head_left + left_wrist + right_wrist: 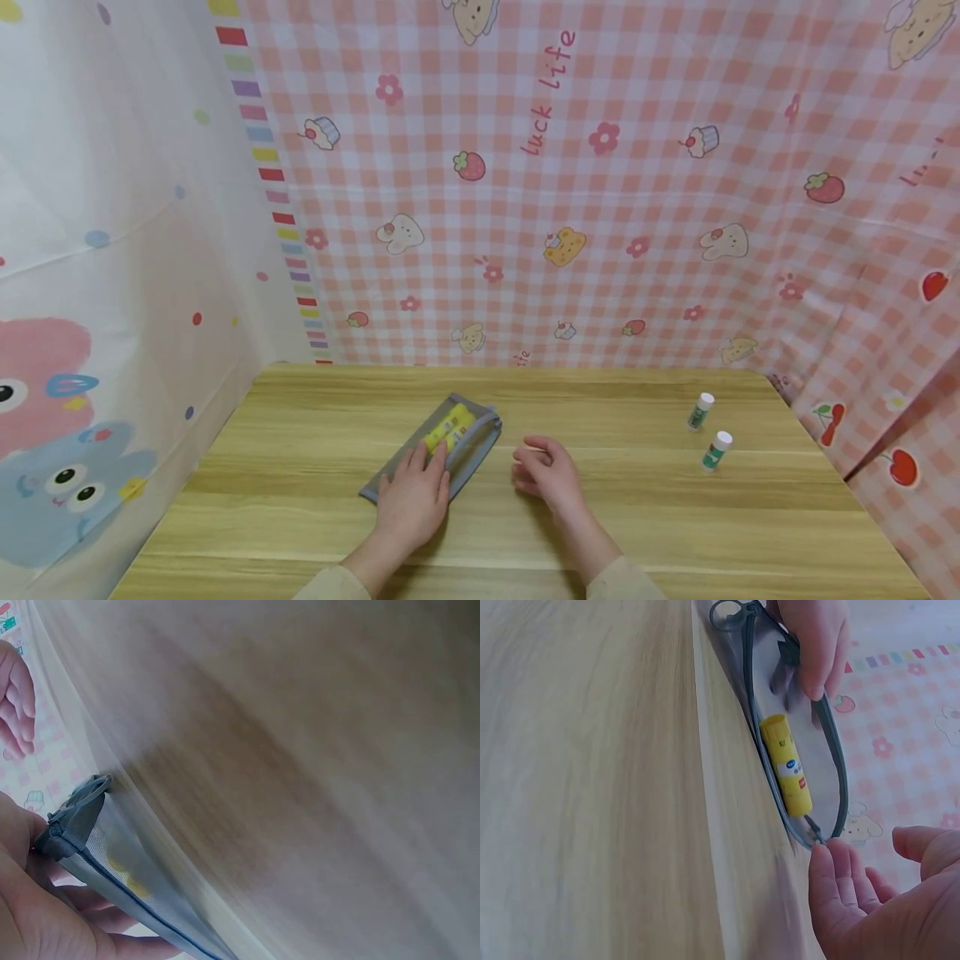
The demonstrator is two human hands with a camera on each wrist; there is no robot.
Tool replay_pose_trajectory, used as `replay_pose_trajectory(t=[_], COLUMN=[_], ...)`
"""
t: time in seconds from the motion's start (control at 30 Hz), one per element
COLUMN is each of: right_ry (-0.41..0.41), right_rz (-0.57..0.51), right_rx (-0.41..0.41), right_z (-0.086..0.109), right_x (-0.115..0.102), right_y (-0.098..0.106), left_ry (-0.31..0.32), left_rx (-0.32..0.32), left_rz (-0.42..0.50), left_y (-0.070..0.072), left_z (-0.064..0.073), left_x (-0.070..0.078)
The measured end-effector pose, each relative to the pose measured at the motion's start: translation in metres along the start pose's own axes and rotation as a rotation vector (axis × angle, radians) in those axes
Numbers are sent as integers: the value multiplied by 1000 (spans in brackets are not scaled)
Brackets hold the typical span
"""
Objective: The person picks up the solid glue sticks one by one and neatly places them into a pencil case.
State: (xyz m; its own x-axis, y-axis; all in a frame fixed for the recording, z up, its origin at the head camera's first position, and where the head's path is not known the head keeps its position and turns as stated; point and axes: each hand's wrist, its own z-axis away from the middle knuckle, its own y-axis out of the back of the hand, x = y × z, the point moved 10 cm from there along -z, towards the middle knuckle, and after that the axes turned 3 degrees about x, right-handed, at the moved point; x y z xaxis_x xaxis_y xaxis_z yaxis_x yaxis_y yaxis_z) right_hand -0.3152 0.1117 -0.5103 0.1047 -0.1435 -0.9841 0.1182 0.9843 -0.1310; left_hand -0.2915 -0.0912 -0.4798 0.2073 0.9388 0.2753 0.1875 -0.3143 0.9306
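My left hand (411, 496) lies over a grey mesh zipper pouch (474, 457) left of the table's middle. In the right wrist view, its thumb and fingers pinch one rim of the pouch (840, 761), whose mouth gapes. Yellow glue sticks (454, 425) show inside through the mesh; one yellow glue stick (786, 766) is plain through the opening. To the pouch's right, my right hand (551, 477) hovers with loosely bent fingers and holds nothing. Its fingertips appear close to the pouch's end in the right wrist view; the head view shows a gap.
Two glue sticks with white caps and green labels, one farther back (701, 412) and one nearer (717, 451), stand at the right of the wooden table (300, 533). A pink checked cloth (525, 208) hangs behind the table, and a white patterned cloth (135, 275) hangs at left.
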Motion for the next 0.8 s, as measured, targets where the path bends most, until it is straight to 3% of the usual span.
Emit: replay_pose_trajectory(t=[0.8], right_ry=[-11], right_rz=[25], right_rx=[77], right_z=[5], right_x=[-4], right_y=[70], left_ry=[-5], left_rx=[-1], left_rz=[4], left_y=[-2], left_z=[0], left_x=[0])
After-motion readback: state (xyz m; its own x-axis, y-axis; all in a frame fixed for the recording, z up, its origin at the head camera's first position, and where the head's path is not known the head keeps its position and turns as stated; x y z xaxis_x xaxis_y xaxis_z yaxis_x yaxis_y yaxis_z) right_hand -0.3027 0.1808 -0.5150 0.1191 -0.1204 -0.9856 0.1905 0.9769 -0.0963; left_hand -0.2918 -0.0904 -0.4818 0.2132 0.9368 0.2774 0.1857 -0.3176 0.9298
